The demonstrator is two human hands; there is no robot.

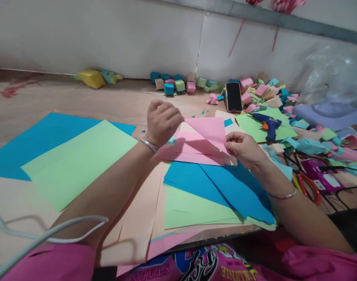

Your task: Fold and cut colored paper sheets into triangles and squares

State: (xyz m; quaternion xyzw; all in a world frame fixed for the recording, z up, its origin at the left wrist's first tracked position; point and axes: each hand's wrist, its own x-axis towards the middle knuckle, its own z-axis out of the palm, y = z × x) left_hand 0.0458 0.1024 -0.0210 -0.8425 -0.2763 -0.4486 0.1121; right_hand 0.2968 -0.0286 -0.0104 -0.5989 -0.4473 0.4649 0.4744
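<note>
A sheet of pink paper is raised off the table, with a fold or edge running diagonally across it. My left hand is closed on its upper left corner, fingers curled. At its right edge, my right hand pinches the paper between thumb and fingers. More pink paper lies flat right underneath. Blue sheets and light green sheets are stacked nearer my body, below both hands. To the left of my left forearm lie a large green sheet and a blue sheet.
Small paper cubes line the wall. A phone leans among paper pieces. At right are a blue glue gun, red-handled scissors and a purple power strip with cords. A white cable crosses the lower left.
</note>
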